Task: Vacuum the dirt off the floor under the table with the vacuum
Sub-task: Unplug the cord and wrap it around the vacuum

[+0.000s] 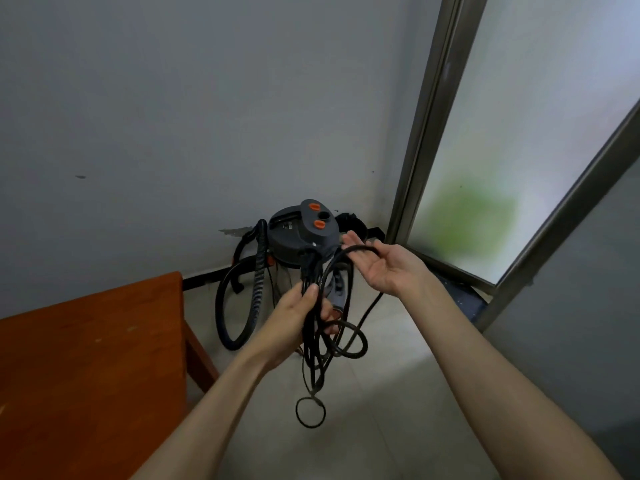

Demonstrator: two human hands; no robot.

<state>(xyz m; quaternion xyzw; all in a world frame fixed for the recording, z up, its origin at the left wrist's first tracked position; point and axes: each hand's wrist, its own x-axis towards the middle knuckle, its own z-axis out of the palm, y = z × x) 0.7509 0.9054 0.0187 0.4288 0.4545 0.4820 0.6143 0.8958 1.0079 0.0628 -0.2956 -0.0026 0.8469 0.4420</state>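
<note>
While the canister vacuum (304, 233) waits in the far corner beside the wooden table (90, 358), a person sorts its tangled power cord (325, 327). Left hand (294, 323) grips the bunched loops, thumb pressed over them; right hand (384, 268) lies palm-up, fingers relaxed, one strand draped across, apparently freeing slack before plugging in.

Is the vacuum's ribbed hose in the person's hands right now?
No, the left hand grips the bundled power cord, while the hose hangs beside the vacuum.
</note>
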